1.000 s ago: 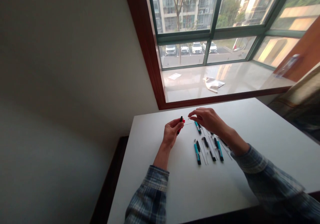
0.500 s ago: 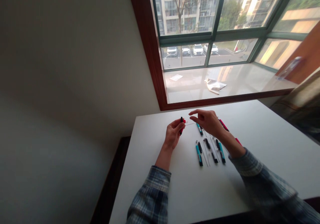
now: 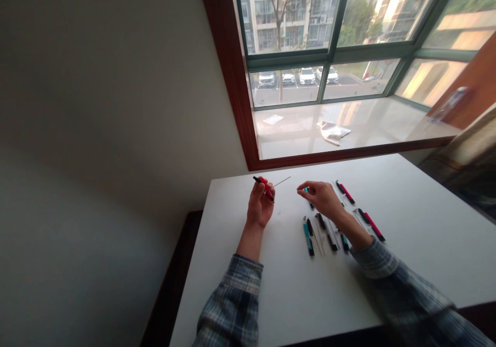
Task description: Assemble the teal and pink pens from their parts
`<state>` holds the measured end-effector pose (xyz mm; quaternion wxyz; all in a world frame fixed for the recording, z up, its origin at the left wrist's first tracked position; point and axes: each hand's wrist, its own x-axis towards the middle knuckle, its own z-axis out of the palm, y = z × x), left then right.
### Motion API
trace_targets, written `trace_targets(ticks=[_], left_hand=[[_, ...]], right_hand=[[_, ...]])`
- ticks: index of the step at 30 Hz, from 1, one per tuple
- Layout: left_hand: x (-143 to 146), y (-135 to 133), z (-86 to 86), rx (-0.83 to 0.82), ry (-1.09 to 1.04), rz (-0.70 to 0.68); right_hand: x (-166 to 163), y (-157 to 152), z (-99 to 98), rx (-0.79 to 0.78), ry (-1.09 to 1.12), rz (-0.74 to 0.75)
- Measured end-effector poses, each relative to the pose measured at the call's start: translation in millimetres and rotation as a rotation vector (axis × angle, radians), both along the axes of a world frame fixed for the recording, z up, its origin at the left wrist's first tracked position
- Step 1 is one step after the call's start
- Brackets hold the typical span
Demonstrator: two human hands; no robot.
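My left hand [image 3: 260, 207] is closed around red and black pen parts [image 3: 265, 188], raised over the table's far left part. A thin refill [image 3: 282, 181] sticks out from that hand toward the upper right. To the right, my right hand [image 3: 321, 196] hovers with thumb and index fingertips brought together; anything between them is too small to make out. Partly behind its fingers lies a teal pen part [image 3: 309, 198]. Below are more teal and black barrels [image 3: 308, 238], black pen pieces [image 3: 321, 221] and thin pale refills [image 3: 320, 239].
The white table [image 3: 232, 305] meets the wall beneath the window sill [image 3: 298, 130]. Red and black pen parts [image 3: 374, 227] lie right of my right forearm, with another red barrel [image 3: 346, 193] farther back. A crumpled white cloth or paper [image 3: 333, 131] rests on the sill.
My left hand has moved left and turned, tilting the pen parts and pointing the refill upward. My right hand has come slightly down, its fingertips drawing together.
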<state>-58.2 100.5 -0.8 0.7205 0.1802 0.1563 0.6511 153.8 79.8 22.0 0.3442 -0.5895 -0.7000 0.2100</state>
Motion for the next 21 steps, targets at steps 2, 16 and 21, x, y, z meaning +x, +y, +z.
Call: trace_targets(ticks=[2,16,21], left_hand=[[-4,2,-1.1,-0.009,-0.015,0.019],[-67,17,4.2,0.011,-0.071,0.288],[-109,7,10.5,0.122,-0.121,0.415]], right_hand=[[1,-1,2.3,-0.03,-0.046,0.054],[-89,-45,13.3,-0.161,-0.386,0.414],[-115,-33,8.1,-0.17,-0.362,0.384]])
